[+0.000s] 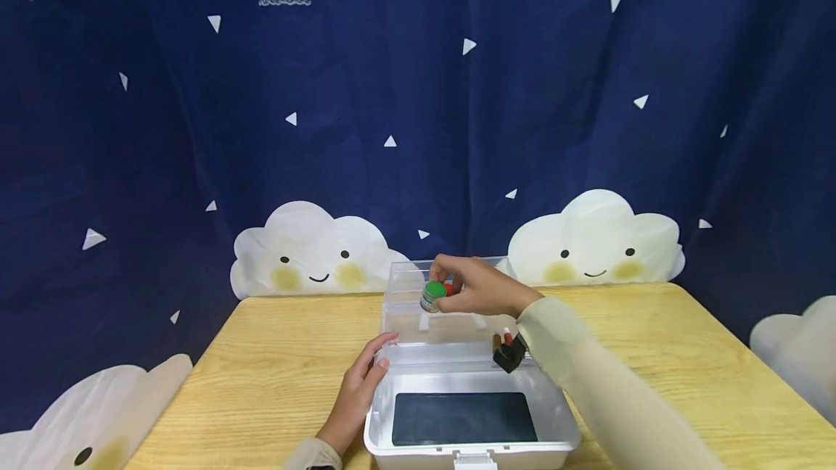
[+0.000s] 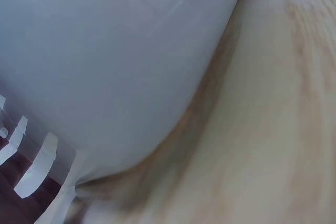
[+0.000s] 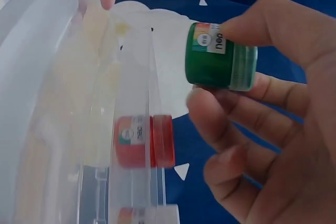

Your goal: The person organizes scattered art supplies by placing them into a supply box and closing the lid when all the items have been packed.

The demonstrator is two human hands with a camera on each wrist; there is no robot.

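My right hand [image 1: 480,287] pinches a small green paint jar [image 3: 210,61] between thumb and fingers, above the back part of a white plastic box [image 1: 385,426]. The jar's green lid [image 1: 435,289] faces up in the head view. Just below it, a red paint jar [image 3: 137,142] sits in a clear tray [image 3: 137,187]. At the left side of the box, my left hand [image 1: 355,390] rests against the edge, its fingers extended; it holds no object that I can see. The left wrist view shows mostly the box's smooth wall [image 2: 115,66].
The box's transparent lid [image 1: 405,278] stands raised at the back. A dark rectangular thing [image 1: 464,418] lies inside the box. Near its right side are brown [image 1: 497,341] and red [image 1: 508,336] items, partly hidden. A wooden table [image 1: 261,368] and blue curtain [image 1: 366,78] surround it.
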